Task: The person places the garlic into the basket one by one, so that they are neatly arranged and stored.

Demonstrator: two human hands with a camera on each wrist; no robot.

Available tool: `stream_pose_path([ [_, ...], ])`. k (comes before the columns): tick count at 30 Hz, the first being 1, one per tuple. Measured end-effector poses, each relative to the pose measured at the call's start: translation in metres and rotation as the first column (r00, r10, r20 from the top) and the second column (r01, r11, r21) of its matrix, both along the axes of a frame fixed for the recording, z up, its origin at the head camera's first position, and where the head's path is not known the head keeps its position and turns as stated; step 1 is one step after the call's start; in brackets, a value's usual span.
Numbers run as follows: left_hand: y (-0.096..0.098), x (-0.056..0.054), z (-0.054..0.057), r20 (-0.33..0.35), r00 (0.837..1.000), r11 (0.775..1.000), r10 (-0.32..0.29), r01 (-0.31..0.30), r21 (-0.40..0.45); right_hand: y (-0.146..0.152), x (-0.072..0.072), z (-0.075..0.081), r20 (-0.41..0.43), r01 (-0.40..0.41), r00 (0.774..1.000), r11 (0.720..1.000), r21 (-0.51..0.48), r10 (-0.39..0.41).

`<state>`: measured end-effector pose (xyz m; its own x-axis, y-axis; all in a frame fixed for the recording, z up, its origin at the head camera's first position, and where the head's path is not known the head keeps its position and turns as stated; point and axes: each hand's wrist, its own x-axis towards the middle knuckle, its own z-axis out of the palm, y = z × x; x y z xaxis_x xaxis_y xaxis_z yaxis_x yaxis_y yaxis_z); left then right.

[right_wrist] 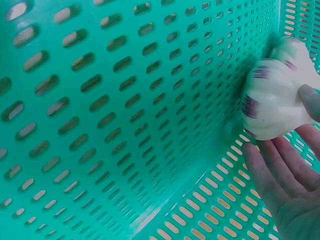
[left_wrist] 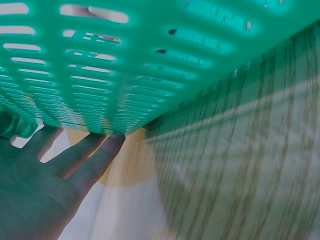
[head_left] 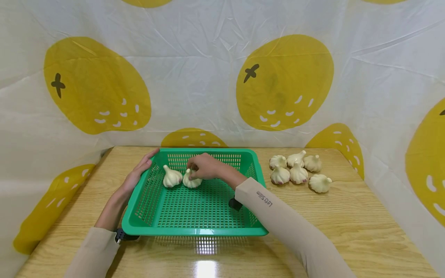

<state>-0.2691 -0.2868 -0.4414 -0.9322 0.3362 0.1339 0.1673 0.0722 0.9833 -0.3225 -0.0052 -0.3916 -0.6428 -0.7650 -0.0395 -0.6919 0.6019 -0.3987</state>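
Note:
Inside the green plastic basket (head_left: 205, 231), my right hand (head_left: 206, 166) holds a garlic bulb (head_left: 192, 182) near the far wall. The right wrist view shows the thumb on the pale, purple-streaked bulb (right_wrist: 272, 107) and the fingers (right_wrist: 280, 170) beneath it. A second garlic bulb (head_left: 172, 177) lies just left of the held one, and in the right wrist view it is partly hidden behind it. My left hand (head_left: 137, 172) lies along the basket's left side near the far corner. Its extended fingers (left_wrist: 97, 157) touch the slotted outer wall (left_wrist: 100, 85) from outside.
Several garlic bulbs (head_left: 298, 173) sit grouped on the wooden table (head_left: 351, 216), right of the basket. A white curtain (head_left: 194, 85) with yellow fruit prints stands behind the table and along its sides. Dark straps (head_left: 126, 235) circle the wrists.

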Motion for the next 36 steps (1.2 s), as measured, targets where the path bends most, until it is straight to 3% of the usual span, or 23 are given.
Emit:
stream_pose_path([
  [13, 0.0004, 0.0001, 0.0006, 0.004, 1.000, 1.000, 0.006, -0.006, -0.009, -0.0008, 0.0003, 0.0000, 0.036, -0.021, 0.999, 0.999, 0.041, 0.020],
  [36, -0.0003, 0.0015, -0.0006, 0.001, 1.000, 1.000, -0.001, 0.001, -0.009, 0.0005, 0.0018, 0.0026, -0.017, -0.055, 0.998, 0.997, 0.058, 0.056],
])
